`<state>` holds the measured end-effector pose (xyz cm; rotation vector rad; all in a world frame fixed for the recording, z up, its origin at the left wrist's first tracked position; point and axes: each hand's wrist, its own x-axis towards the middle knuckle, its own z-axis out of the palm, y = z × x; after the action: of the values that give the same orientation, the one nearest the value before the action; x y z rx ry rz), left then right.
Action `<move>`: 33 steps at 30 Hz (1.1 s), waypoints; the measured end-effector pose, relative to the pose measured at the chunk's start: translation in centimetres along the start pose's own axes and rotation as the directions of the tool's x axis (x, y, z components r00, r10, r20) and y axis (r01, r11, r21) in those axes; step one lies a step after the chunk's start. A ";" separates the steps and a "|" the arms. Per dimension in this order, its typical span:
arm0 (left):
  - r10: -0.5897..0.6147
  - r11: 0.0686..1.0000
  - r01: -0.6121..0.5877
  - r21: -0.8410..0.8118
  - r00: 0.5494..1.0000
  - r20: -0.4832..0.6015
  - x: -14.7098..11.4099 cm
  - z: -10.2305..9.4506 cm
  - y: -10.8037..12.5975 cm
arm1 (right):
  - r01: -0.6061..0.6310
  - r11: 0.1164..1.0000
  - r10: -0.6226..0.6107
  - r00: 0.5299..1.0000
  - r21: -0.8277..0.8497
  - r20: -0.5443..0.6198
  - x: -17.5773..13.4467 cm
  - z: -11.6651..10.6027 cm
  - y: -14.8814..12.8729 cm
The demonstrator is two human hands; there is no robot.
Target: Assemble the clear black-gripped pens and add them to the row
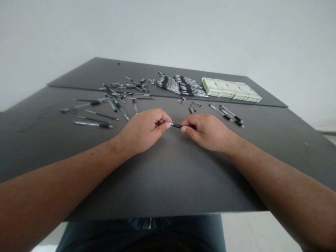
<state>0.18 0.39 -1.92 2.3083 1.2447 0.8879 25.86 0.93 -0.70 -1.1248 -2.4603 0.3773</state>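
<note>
Between my two hands, just above the dark table (168, 182), a pen (176, 125) with a black grip is held roughly level. My left hand (148, 129) pinches its thin, light-coloured end between thumb and fingers. At the other end, the thumb and fingers of my right hand (207, 131) close round the black part. Its rest is hidden inside my fingers. Loose pen parts (122, 110) lie just beyond my left hand. A few small pieces (192, 109) rest behind my right hand.
Scattered refills and barrels (99, 114) spread across the left. Assembled-looking pens (168, 84) lie in bundles at the back, beside a row of green-and-white boxes (231, 89). Several pens (227, 113) lie right of centre. A seam crosses the tabletop, with a wall (168, 31) behind.
</note>
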 end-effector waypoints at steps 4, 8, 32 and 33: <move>0.005 1.000 -0.005 0.003 1.000 0.001 0.0 0.1 -0.1 | -0.048 0.998 0.048 0.999 0.043 -0.005 -0.1 0.0 -0.1; 0.029 1.000 -0.029 -0.009 1.000 0.003 0.0 0.1 -0.1 | -0.042 0.998 0.042 0.999 0.043 0.011 -0.2 -0.2 0.0; -0.021 0.990 0.023 -0.138 1.000 0.016 -0.1 1.0 -1.4 | -0.263 0.944 0.229 0.957 -0.200 -0.175 1.1 -0.7 8.1; -0.023 0.991 0.025 -0.135 1.000 0.019 -0.1 1.0 -1.4 | -0.262 0.942 0.230 0.959 -0.210 -0.164 1.1 -0.5 8.2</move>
<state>0.00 0.99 -3.50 2.1867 1.1655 0.9131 30.88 7.04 -3.26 -1.5101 -2.2902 0.0799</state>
